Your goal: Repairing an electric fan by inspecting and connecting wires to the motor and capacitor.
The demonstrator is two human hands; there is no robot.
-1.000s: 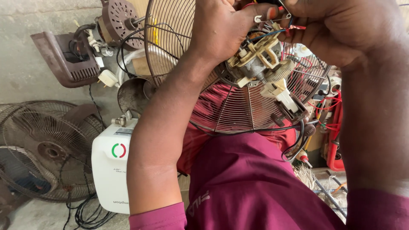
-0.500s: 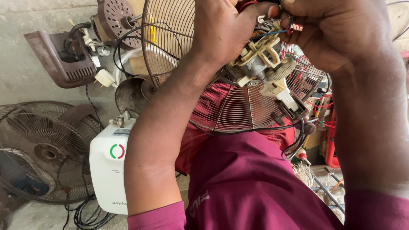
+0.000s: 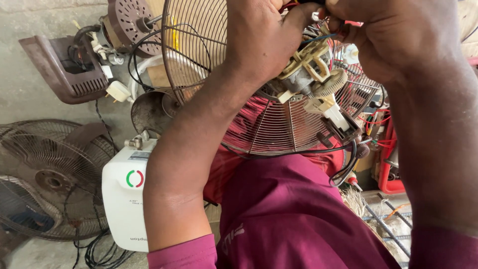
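The left hand (image 3: 261, 37) is closed around the upper back of a stripped fan motor assembly of cream plastic and grey metal (image 3: 311, 82), its fingers curled over the top and its thumb stretched toward the other hand. The right hand (image 3: 398, 37) meets it from the right, fingertips pinched tight on a small metal part and a cluster of thin coloured wires (image 3: 318, 35) at the top of the motor; what exactly sits between those fingertips is too small to tell. The motor sits at the centre of a round wire fan guard with thin radial ribs (image 3: 269, 127), which rests tilted on the person's lap, above a maroon garment (image 3: 289, 214). A tan toothed gear (image 3: 331, 82) shows on the motor's right side, with a white plastic switch block (image 3: 331, 112) just below it.

On the concrete floor to the left stands a white box-shaped appliance with a red-and-green ring mark (image 3: 124, 199). Beside it lie an old dark fan guard with its hub (image 3: 47, 174), a brown plastic housing (image 3: 62, 67) and a brown round vented motor cover (image 3: 132, 20), with black cables trailing between them.
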